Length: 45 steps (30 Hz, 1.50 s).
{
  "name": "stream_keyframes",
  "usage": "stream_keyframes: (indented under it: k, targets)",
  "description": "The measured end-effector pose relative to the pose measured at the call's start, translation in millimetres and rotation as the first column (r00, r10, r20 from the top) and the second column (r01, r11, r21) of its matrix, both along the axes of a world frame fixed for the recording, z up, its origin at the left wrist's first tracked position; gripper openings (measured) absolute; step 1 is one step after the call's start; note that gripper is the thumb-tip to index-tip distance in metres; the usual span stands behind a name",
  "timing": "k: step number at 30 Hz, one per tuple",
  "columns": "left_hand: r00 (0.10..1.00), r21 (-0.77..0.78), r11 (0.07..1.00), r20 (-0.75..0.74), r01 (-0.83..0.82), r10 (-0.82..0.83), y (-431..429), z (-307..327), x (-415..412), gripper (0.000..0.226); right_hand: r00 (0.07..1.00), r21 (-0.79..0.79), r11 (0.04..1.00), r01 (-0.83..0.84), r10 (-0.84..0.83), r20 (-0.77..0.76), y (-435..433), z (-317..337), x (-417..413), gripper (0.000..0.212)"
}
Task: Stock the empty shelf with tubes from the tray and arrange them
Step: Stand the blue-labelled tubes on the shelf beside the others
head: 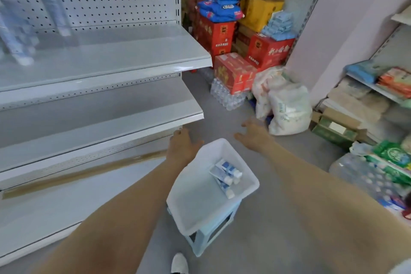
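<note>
head view: left hand [181,144] and right hand [253,133] spread wide, empty, above tray [193,204] on stool [213,233]; tubes [225,177] inside, few blurred tubes on shelf [106,60]; likely reaching for more.

Right of the blurred blue-and-white standing tubes [20,35] at its left end, the white metal shelf [124,60] offers open room. Small lying tubes [225,173] crowd only the far right corner of the white plastic tray [195,198].
</note>
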<state>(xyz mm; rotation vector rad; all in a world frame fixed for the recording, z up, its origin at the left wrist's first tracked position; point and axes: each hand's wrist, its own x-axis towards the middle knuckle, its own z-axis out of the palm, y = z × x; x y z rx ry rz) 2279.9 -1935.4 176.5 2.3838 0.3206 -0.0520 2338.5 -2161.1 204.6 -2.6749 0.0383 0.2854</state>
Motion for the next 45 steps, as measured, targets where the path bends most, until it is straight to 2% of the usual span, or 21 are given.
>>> stream_keyframes:
  k: [7,14,18,27,30,33,39,42,45]
  targets:
    - [0.977,-0.035,0.998,-0.206,0.045,-0.051,-17,-80,58,0.062,0.979,0.022,0.995,0.101,-0.096,-0.179,-10,-84,50,0.06]
    - [0.908,-0.086,0.996,-0.418,0.007,-0.042,-34,-169,76,0.058,0.905,0.024,0.982,0.187,-0.162,-0.393,-22,-182,63,0.056]
    - [0.864,-0.115,0.992,-0.504,-0.057,-0.009,-49,-223,85,0.057,0.885,0.013,0.986,0.167,-0.144,-0.444,-29,-238,76,0.055]
    - [0.746,-0.18,0.95,-0.662,-0.256,0.076,-91,-322,105,0.053,0.874,-0.025,0.996,0.088,-0.089,-0.477,-32,-344,103,0.071]
    - [0.692,-0.209,0.893,-0.707,-0.399,0.144,-104,-344,109,0.052,0.912,-0.168,0.986,-0.005,-0.064,-0.405,-29,-361,97,0.071]
    - [0.619,-0.261,0.775,-0.759,-0.576,0.205,-115,-362,112,0.047,0.917,-0.167,0.986,0.001,-0.068,-0.394,-22,-371,91,0.066]
    - [0.429,-0.288,0.463,-0.873,-0.838,0.232,-129,-378,115,0.031,0.842,0.032,0.971,0.236,-0.188,-0.506,-16,-392,85,0.073]
    - [0.455,-0.331,0.433,-0.862,-0.838,0.221,-128,-381,110,0.028,0.801,0.102,0.958,0.269,-0.164,-0.576,-16,-400,80,0.07]
    - [0.452,-0.347,0.401,-0.868,-0.848,0.204,-119,-374,103,0.031,0.737,0.226,0.915,0.335,-0.105,-0.667,-21,-397,78,0.044]
